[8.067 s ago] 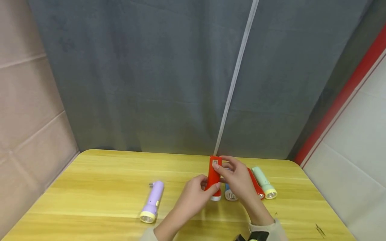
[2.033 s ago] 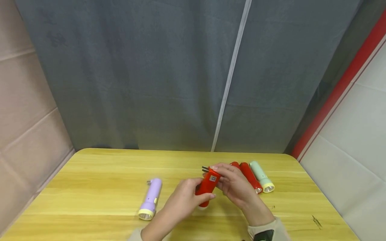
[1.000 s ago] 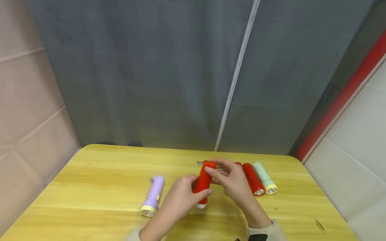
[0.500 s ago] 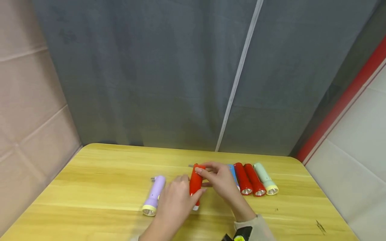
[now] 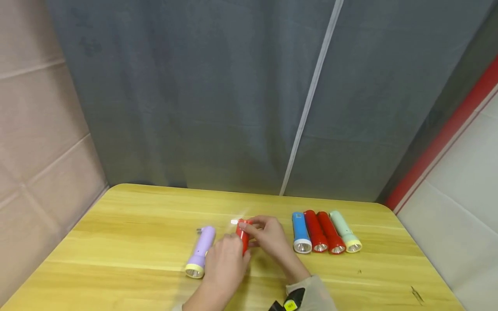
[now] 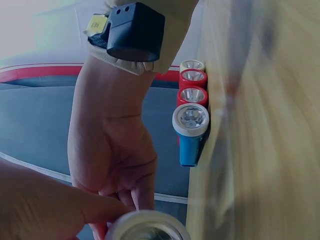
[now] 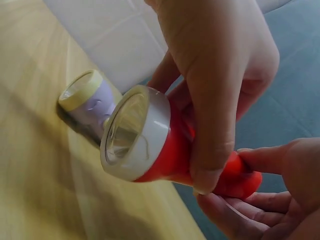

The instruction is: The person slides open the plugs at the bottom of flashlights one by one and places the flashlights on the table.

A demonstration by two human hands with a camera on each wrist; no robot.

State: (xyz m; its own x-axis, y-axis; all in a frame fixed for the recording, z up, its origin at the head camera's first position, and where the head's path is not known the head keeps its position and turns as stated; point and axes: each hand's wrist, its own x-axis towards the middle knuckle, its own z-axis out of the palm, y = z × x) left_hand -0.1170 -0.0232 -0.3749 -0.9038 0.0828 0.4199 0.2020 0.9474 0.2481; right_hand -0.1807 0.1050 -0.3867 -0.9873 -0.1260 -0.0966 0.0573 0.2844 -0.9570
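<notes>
A red flashlight [image 5: 243, 237] with a white head ring is held by both hands, left of the table's middle. My left hand [image 5: 225, 261] grips its body, thumb along the side, as the right wrist view shows. At the tail end my right hand [image 5: 268, 237] pinches with thumb and fingers. Metal plug prongs [image 5: 234, 222] stick out leftward from that end and catch the light. Just left of my left hand lies a purple flashlight [image 5: 201, 248] with a pale yellow head, its own prongs at the far end. In the head view, the red flashlight's head is hidden behind my left hand.
On the right a row of flashlights lies side by side, heads toward me: a blue one [image 5: 300, 229], a red one [image 5: 314, 231], another red one [image 5: 330, 231] and a light green one [image 5: 343, 229]. A grey curtain [image 5: 202, 95] hangs behind the wooden table [image 5: 148, 220].
Both hands have carried the red flashlight leftward, toward the purple one. The blue flashlight, covered by my right hand before, now shows fully. The row and the purple flashlight have stayed in place.
</notes>
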